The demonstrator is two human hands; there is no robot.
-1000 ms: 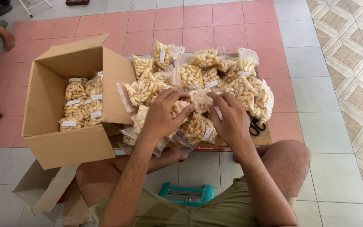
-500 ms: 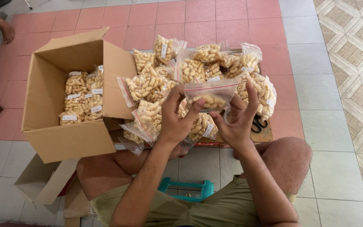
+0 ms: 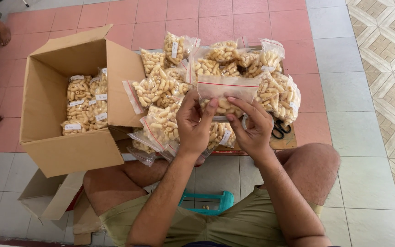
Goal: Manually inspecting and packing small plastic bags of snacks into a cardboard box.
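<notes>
A clear zip bag of pale puffed snacks (image 3: 227,93) is held upright in front of me by both hands. My left hand (image 3: 196,121) grips its left side and my right hand (image 3: 251,125) grips its right side, fingers over the lower front. Behind it lies a heap of several similar snack bags (image 3: 170,87) on a low board. An open cardboard box (image 3: 76,151) stands to the left, with several labelled bags stacked inside (image 3: 85,103).
Black-handled scissors (image 3: 280,129) lie at the board's right edge. A teal stool (image 3: 206,201) shows between my legs. Flattened cardboard (image 3: 51,199) sits at lower left. Another person's foot (image 3: 2,33) is at top left on the tiled floor.
Both hands lifted one bag off the heap and raised it upright in front of me; a second ago they were pressing down among the bags.
</notes>
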